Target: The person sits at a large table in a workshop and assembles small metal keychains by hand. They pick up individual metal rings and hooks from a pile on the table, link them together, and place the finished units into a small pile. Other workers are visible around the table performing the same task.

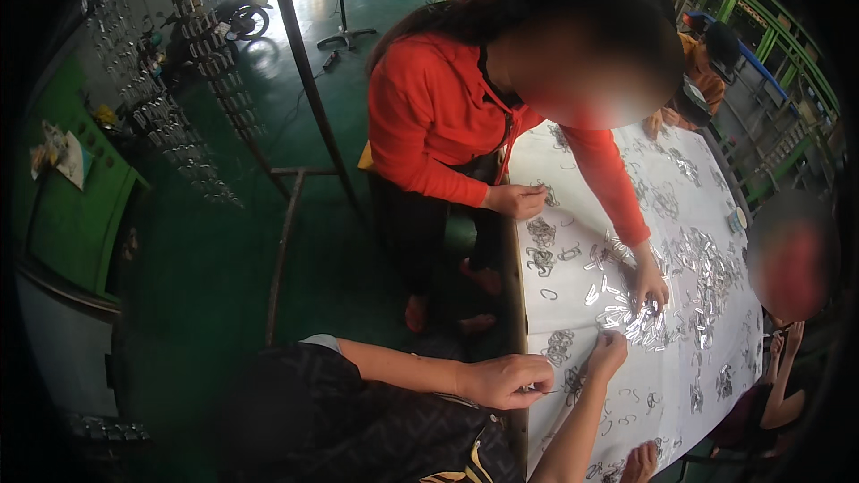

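Observation:
My left hand (507, 382) is closed at the table's near left edge, fingertips pinched on a thin dark metal piece that sticks out to the right. My right hand (608, 353) reaches over the white tabletop (573, 309), fingers pressed together beside a pile of shiny metal strips (637, 326). Whatever those fingers hold is too small or hidden to make out. A cluster of dark bent wire hooks (559, 347) lies between my hands and the far edge, with more hooks (571, 385) under my right forearm.
Across from me a person in a red jacket (420, 116) reaches into the same strips. Another person's hand (640, 463) rests at the lower table edge. Other people sit on the right. A metal post frame (309, 80) and hanging chains of metal parts (170, 125) stand left.

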`<state>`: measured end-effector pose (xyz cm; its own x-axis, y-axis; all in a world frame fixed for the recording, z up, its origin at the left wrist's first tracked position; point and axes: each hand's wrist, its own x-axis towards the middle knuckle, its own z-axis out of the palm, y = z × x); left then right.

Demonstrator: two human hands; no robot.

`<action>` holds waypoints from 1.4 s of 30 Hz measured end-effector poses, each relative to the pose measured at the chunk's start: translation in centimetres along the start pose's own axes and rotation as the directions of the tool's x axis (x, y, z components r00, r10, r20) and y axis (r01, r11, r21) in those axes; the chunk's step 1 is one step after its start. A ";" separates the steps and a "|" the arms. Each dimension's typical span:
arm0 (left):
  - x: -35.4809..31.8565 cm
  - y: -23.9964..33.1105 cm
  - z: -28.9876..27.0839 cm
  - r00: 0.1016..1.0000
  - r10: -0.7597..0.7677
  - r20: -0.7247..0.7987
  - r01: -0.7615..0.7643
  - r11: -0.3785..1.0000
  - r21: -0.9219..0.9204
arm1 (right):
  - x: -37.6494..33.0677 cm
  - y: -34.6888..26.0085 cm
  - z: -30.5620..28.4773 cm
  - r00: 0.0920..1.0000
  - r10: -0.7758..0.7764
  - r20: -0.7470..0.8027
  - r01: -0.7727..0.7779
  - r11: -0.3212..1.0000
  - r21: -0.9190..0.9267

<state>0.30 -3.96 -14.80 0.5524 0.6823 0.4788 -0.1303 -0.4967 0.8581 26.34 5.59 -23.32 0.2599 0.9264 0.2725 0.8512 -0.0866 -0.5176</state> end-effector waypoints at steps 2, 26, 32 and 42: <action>0.1 -0.1 0.3 1.000 -0.016 0.014 0.016 1.000 -0.008 | -0.1 0.7 0.1 1.000 0.009 0.010 -0.009 1.000 0.004; 1.5 -0.2 1.2 0.994 -0.108 0.033 0.101 0.983 0.151 | -13.2 -10.5 -10.3 0.978 0.130 0.164 -0.209 0.652 0.729; 0.5 -0.9 1.5 0.985 -0.138 0.104 0.121 0.980 0.160 | -15.2 -10.4 -10.1 0.989 0.109 0.096 -0.145 0.732 0.666; 2.5 -3.2 -0.2 0.961 -0.071 0.266 0.044 0.993 0.109 | -16.8 -9.6 -9.4 0.999 0.007 -0.046 0.019 0.835 0.551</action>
<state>1.90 -0.55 -16.32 0.7591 0.5490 0.3498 -0.0158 -0.5216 0.8530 18.07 -12.62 -15.26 0.2861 0.9081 0.3056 0.4644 0.1475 -0.8732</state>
